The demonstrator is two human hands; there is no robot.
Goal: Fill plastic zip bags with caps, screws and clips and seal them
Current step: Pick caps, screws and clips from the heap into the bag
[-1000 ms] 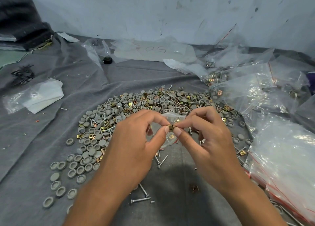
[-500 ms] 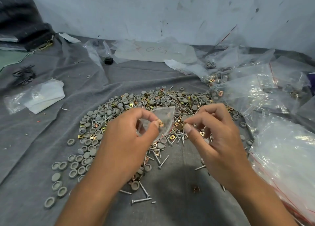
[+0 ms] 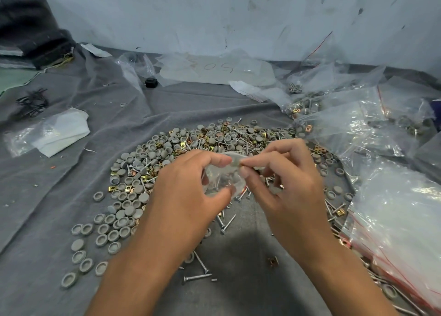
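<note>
A small clear zip bag [image 3: 223, 179] hangs between both hands above the parts pile. My left hand [image 3: 188, 194] grips its left side between thumb and fingers. My right hand [image 3: 284, 187] pinches the bag's top edge with thumb and forefinger. Small parts show dimly through the plastic. Under the hands lies a wide heap of grey round caps [image 3: 133, 167], brass clips [image 3: 183, 145] and silver screws [image 3: 228, 223] on the grey cloth [image 3: 59, 196].
Clear zip bags with red seal lines [image 3: 391, 234] pile up at the right, some holding parts [image 3: 300, 105]. A white folded bag [image 3: 59, 132] lies at the left, black clips [image 3: 31, 101] beyond it. A single brass clip [image 3: 273, 260] lies near me. A wall stands behind.
The hands parted briefly, the left keeping the bag. My right hand has now come back to the bag and pinches its top edge.
</note>
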